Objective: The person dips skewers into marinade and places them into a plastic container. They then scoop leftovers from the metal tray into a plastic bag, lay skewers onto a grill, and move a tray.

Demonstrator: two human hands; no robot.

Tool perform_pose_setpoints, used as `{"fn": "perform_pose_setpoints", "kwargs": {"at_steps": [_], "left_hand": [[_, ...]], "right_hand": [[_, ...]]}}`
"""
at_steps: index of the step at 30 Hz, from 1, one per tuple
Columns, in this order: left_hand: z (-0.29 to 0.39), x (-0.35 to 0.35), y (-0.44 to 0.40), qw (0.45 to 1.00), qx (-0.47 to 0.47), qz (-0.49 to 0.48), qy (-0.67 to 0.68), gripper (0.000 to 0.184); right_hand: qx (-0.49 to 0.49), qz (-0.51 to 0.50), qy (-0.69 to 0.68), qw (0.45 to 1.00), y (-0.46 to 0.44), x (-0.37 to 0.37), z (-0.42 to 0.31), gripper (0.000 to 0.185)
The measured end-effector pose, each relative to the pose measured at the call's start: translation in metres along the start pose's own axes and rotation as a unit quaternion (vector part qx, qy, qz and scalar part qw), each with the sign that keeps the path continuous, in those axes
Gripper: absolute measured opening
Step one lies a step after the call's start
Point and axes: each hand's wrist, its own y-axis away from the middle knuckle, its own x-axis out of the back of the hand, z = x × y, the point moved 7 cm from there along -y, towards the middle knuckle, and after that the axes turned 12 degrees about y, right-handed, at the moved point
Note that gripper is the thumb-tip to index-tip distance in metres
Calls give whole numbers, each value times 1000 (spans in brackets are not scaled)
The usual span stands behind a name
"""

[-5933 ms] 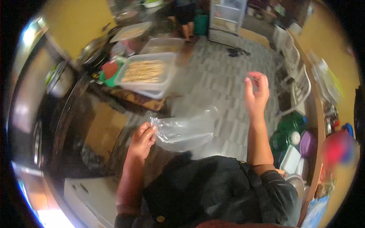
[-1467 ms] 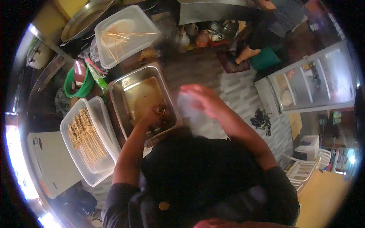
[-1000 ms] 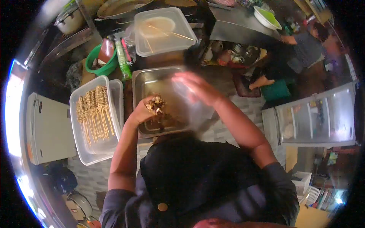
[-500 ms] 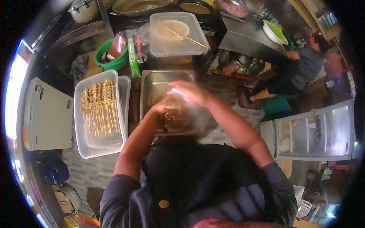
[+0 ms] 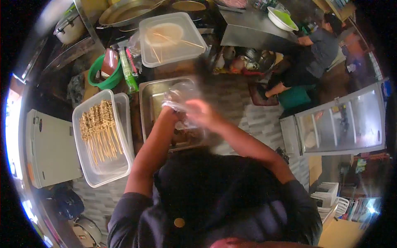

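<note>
My left hand (image 5: 175, 96) reaches over a metal tray (image 5: 145, 120), with thin clear plastic (image 5: 188, 89) covering its fingers and bunched at the wrist. Whether it is a bag or a glove, I cannot tell. Through the film the fingers are too unclear to read. My right hand (image 5: 199, 110), smeared by motion, is against the plastic beside the left wrist and seems to pinch it. Dark brown pieces (image 5: 184, 136) lie in the tray's near part, partly hidden by my hands. Left of the tray, skewers of threaded meat (image 5: 98, 120) lie in a clear plastic container (image 5: 97, 175).
Beyond the tray stands a lidded plastic container (image 5: 182, 29) with sticks on top. A green basin (image 5: 111, 84) and a green packet (image 5: 130, 80) are at back left. At right, a person (image 5: 320, 53) sits near a counter (image 5: 252, 33). A glass-door cabinet (image 5: 339, 124) stands right.
The plastic now covers my left hand; before, it was a blur by my right hand. My right hand has moved down toward the left wrist. The whole view has shifted.
</note>
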Motion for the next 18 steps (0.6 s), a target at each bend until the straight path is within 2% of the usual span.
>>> {"fn": "perform_pose_setpoints", "kwargs": {"at_steps": [1, 2, 3, 4, 5, 7, 8, 9, 10, 11, 12, 13, 14, 15, 17, 18], "left_hand": [[4, 0, 2, 999, -3, 5, 31, 27], [7, -3, 5, 996, -16, -4, 84, 28], [13, -6, 9, 983, -50, -34, 174, 23], [13, -5, 10, 983, -51, -32, 173, 23], [14, -3, 11, 994, -61, -20, 90, 22], [18, -1, 11, 994, -79, 4, -76, 21], [21, -1, 11, 983, -87, 15, -158, 21], [24, -1, 11, 966, -94, 27, -240, 21], [32, -1, 8, 966, -94, 28, -240, 21], [40, -9, 4, 922, -74, -6, -379, 21], [42, -16, 2, 858, -51, -40, -509, 21], [51, -29, 16, 816, -33, 7, -578, 21], [59, -35, 23, 815, -33, 7, -578, 21], [63, -36, 28, 858, 9, -23, -514, 20], [55, -21, 31, 945, 152, -11, -289, 21], [52, -18, 31, 945, 151, -9, -289, 21]], "right_hand": [[37, 67, 93, 993, 3, 9, -3, 23], [37, 67, 90, 993, 4, 12, 1, 23], [15, 7, 143, 990, 3, 10, 9, 22], [-7, -53, 194, 980, 3, 7, 15, 21], [-6, -54, 193, 980, 4, 10, 2, 21], [-104, -19, 15, 994, 10, 26, -14, 13], [-104, -20, 15, 994, 10, 33, -27, 13], [-97, -12, -55, 994, 8, 42, -40, 12], [-88, -4, -126, 988, 7, 47, -50, 13], [-98, 50, -165, 980, 6, 51, -54, 15], [-97, 50, -166, 980, 5, 54, -57, 15], [-85, 43, -195, 976, 3, 56, -61, 15], [-72, 37, -224, 971, 2, 60, -65, 15], [-73, 37, -224, 971, 3, 63, -69, 15], [-23, 107, -192, 975, 8, 78, -82, 16], [-22, 105, -193, 975, 7, 79, -77, 16]]}}
